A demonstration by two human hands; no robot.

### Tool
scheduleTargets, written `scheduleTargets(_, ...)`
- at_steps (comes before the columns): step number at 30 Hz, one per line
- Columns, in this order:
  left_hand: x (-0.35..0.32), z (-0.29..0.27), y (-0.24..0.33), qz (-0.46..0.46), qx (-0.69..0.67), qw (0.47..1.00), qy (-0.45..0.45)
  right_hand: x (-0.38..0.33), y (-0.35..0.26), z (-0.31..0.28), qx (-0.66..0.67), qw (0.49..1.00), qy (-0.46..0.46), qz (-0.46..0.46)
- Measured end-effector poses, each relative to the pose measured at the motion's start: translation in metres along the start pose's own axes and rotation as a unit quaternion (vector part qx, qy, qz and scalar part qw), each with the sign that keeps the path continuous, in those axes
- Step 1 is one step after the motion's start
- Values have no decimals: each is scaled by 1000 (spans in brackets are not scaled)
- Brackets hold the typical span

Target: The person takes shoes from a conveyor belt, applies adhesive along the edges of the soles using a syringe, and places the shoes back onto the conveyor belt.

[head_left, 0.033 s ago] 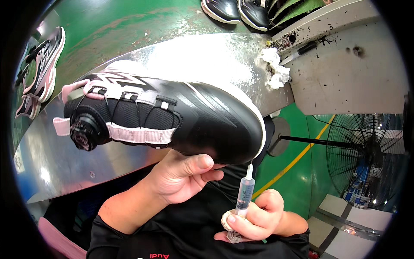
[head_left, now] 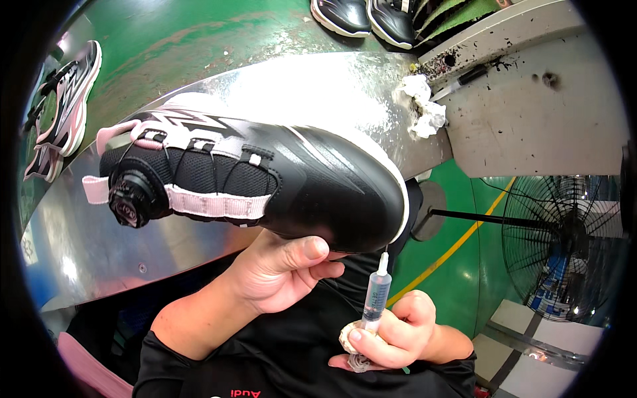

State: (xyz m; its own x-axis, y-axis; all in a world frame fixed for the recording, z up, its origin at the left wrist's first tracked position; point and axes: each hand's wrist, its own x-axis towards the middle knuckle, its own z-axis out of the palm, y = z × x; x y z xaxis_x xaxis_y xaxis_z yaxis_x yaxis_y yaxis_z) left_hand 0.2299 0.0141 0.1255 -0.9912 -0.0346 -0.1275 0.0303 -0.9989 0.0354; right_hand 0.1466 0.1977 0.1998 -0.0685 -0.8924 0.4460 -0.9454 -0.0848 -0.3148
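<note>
A black sneaker (head_left: 325, 189) with pink lace loops, a round lacing dial (head_left: 131, 199) and a white sole edge lies across the middle of the view, toe to the right. Below its forefoot, my left hand (head_left: 288, 268) is closed on it, thumb against the near side and the other fingers partly hidden. My right hand (head_left: 401, 335) grips a clear syringe (head_left: 377, 292) at its lower end. The thin tip points up and meets the sole edge near the toe; exact contact is too small to tell. Pale, crumpled wrapping (head_left: 348, 337) surrounds the syringe near my fingers.
A shiny metal bench (head_left: 99, 259) spreads beneath and behind the shoe. Crumpled white tissue (head_left: 424, 106) and a dark-ended applicator (head_left: 461, 83) lie at the far right. More sneakers (head_left: 70, 106) stand at left and dark shoes (head_left: 391, 23) at the top. A caged fan (head_left: 564, 239) stands at right.
The dial end of the sneaker has shifted very slightly up and to the right. Both hands and the syringe stay nearly where they were.
</note>
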Motion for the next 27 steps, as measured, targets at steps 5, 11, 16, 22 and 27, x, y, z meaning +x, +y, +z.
scheduleTargets(5,-3,8,-2,14,22,1000,-15,1,-2,-1,-18,1000,6,-13)
scheduleTargets(11,-2,8,2,24,40,999,3,7,-2,2,-22,999,-27,-18)
scheduleTargets(16,-10,15,9,16,30,998,57,-2,-4,-3,38,997,44,-55)
scheduleTargets(22,-58,-12,-1,-12,-47,999,-15,-20,57,5,45,994,85,56)
scheduleTargets(27,-152,13,15,104,68,971,203,26,125,57,91,986,104,91)
